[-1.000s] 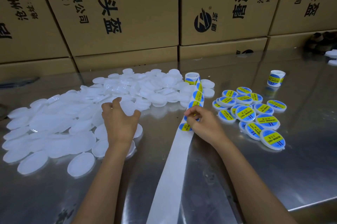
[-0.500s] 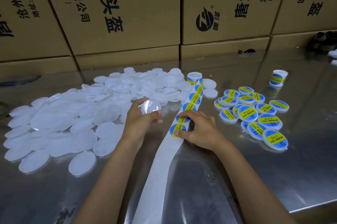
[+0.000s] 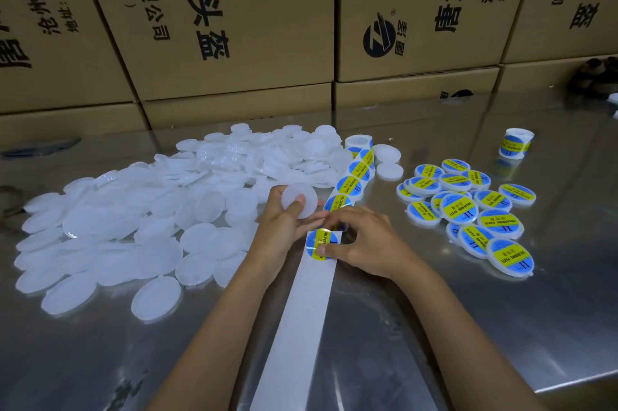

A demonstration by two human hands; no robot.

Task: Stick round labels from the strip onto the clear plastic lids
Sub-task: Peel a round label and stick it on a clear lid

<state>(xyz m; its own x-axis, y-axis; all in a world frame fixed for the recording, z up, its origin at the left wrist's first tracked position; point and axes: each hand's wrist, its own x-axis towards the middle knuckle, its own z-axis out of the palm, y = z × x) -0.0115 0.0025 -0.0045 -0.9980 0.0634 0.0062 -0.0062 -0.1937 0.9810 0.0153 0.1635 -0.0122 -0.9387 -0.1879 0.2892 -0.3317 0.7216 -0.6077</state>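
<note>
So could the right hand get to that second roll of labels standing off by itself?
Probably yes. The right hand, now pinching a label on the strip, has bare tabletop and low labelled lids between it and the spare roll; it would reach over them.

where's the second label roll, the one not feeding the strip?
Head view, far right: the small white label roll stands alone on the steel table, beyond the cluster of labelled blue-and-yellow lids, in front of the cardboard boxes.
</note>
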